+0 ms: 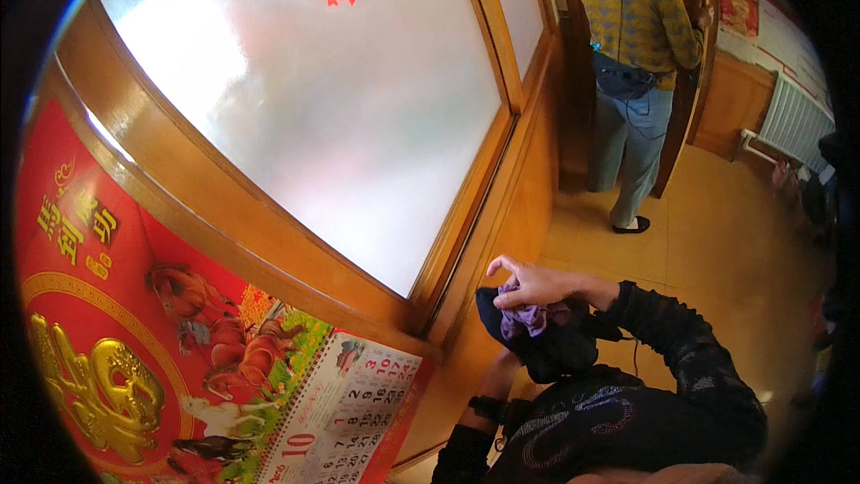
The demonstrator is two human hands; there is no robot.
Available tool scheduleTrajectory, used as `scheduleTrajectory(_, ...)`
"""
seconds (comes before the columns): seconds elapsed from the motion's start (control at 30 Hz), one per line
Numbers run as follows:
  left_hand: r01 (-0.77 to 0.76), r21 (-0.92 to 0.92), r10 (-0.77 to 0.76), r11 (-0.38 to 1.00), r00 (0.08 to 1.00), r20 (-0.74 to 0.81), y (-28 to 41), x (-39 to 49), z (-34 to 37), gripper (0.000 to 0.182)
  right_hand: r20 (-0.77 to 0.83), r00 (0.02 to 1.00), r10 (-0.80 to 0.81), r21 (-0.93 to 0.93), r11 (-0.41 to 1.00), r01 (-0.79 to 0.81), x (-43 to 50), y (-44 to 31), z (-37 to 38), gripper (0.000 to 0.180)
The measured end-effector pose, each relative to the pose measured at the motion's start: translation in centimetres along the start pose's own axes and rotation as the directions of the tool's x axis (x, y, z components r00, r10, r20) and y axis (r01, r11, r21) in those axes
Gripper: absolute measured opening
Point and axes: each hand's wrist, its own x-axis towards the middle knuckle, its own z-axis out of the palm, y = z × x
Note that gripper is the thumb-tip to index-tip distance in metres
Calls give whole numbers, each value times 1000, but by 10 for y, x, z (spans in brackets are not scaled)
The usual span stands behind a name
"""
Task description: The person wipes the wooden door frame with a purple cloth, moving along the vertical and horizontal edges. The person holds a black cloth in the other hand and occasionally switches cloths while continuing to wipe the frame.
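Note:
My right hand is at the lower centre right, with thumb and fingers on a crumpled purple cloth; its index finger is raised and bent. Around and under the purple cloth lies a bundle of black cloth. From below, my left forearm, with a black band at the wrist, reaches up behind the black bundle, which hides the hand itself; what that hand grips cannot be seen. Both arms wear black sleeves.
A wood-framed frosted glass partition stands on the left, with a red calendar below. Ahead, a person in a patterned yellow top stands at a doorway, one hand on the door's edge. A white radiator is on the right wall.

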Motion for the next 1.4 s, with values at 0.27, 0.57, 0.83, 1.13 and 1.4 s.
scheduleTrajectory(0.27,-202,486,351,850,905,-238,54,-37,6,39,-720,688,-85,59,981,183,20,46,-27,35)
scheduleTrajectory(0.57,-127,611,401,781,852,-336,61,-29,-11,37,-794,605,64,153,983,97,-16,89,-47,24)
scheduleTrajectory(0.83,-31,662,397,749,821,-411,57,7,9,35,-106,993,-60,-95,994,50,27,89,-46,41)
scheduleTrajectory(1.13,118,847,763,519,383,-521,57,41,46,43,-258,961,-98,-9,995,99,93,106,-171,26)
scheduleTrajectory(1.4,894,422,963,-150,229,-143,43,152,-50,51,-532,825,-192,4,973,229,142,136,-264,24)
